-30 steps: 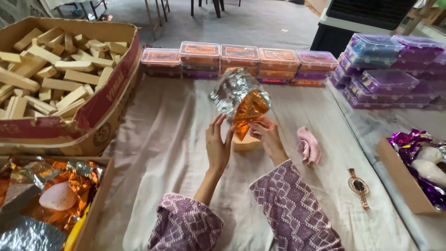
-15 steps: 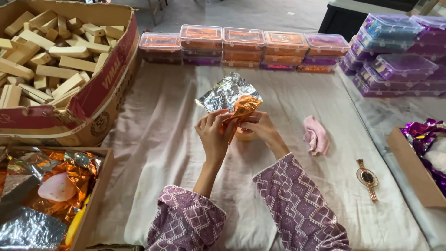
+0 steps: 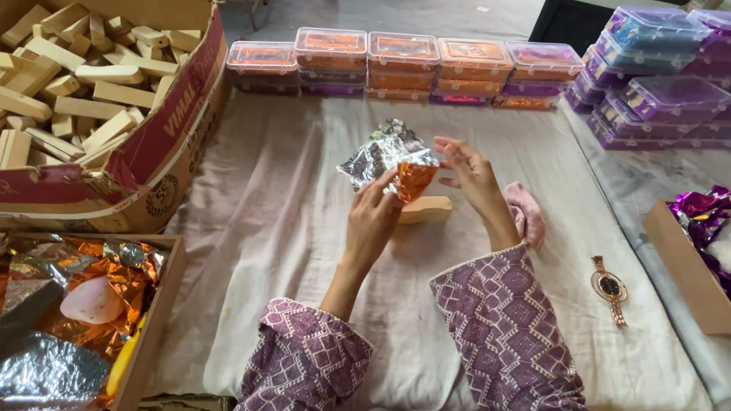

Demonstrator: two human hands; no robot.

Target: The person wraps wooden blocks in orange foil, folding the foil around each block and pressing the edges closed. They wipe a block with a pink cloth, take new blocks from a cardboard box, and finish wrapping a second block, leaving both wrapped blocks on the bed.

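- The left hand pinches a crinkly foil sheet, silver outside and orange inside, holding it up above the white cloth.
- The right hand is open, fingers spread, just right of the foil.
- A small wooden block lies on the cloth between the hands, under the foil.

Wooden block partly behind foil

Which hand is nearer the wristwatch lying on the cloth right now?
Right. The right hand is raised over the cloth, up and to the left of the wristwatch. The left hand holds the foil wrapper farther left, beyond the right forearm.
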